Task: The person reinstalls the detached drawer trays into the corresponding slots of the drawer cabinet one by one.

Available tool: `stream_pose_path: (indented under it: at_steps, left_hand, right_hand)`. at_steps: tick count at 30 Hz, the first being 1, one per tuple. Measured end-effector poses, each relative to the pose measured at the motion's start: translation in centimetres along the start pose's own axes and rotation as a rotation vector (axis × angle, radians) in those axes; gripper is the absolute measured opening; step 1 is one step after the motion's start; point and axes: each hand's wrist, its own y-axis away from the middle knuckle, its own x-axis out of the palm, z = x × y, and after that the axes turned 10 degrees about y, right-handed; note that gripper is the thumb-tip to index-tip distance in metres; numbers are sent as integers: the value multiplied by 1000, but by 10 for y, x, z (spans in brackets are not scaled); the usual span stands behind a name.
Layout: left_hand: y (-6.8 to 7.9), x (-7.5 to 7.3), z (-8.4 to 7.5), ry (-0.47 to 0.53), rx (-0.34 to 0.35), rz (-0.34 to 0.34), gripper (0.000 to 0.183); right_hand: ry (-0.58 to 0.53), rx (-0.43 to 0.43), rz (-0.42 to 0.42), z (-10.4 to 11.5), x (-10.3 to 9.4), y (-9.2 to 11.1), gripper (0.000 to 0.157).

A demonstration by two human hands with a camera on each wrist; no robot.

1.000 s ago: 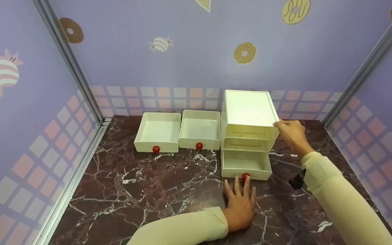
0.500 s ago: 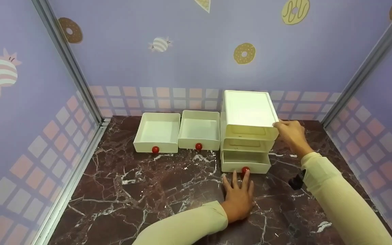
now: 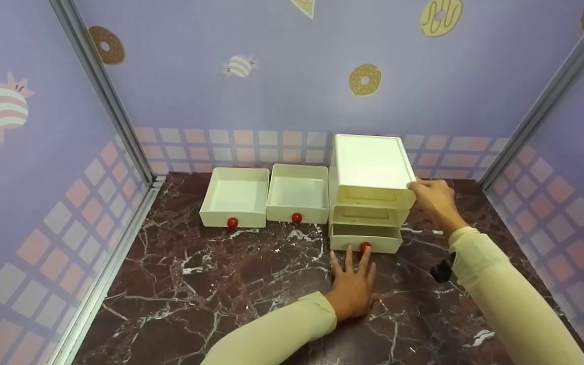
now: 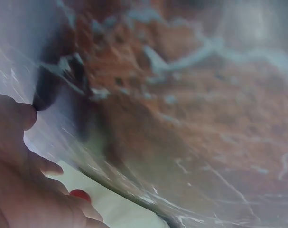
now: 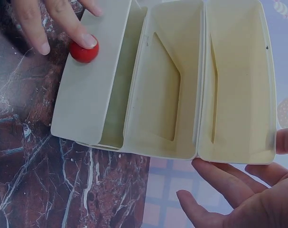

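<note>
A white drawer cabinet (image 3: 373,161) stands toward the back right, its two upper slots without drawers. Its bottom drawer (image 3: 345,244) sits partly out, with a red knob (image 5: 83,51) on the front. My left hand (image 3: 352,288) is low in front of it, fingers spread and mostly straight, the fingertips pressing at the knob and drawer front. At the cabinet's upper right front corner, my right hand (image 3: 435,202) holds on, thumb at the top and fingers along the side. The right wrist view shows those fingers (image 5: 224,183) touching the side wall.
Two loose white drawers with red knobs, a left one (image 3: 236,195) and a right one (image 3: 298,191), lie side by side left of the cabinet. Beneath everything is a dark red marbled tabletop (image 3: 211,289). Patterned purple panels (image 3: 292,96) enclose the back and sides.
The bottom drawer has slid farther back into the cabinet, with my left hand moving forward against it. My right hand stays at the cabinet's corner.
</note>
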Motion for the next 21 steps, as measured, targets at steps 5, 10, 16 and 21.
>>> stream_pose_path:
  at_steps: [5,10,16,21]
  left_hand:
    - [-2,-1,4,0,3,8,78]
    - [-5,-2,6,10,14,16,81]
    - [-10,-1,10,31,20,29,84]
    - [-13,-3,12,26,23,40,85]
  right_hand:
    - [5,1,2,0,0,0,52]
    - [0,-4,0,0,-2,0,52]
    - [-1,-9,14,1,0,1,53]
    - [-10,-5,18,1,0,1,52]
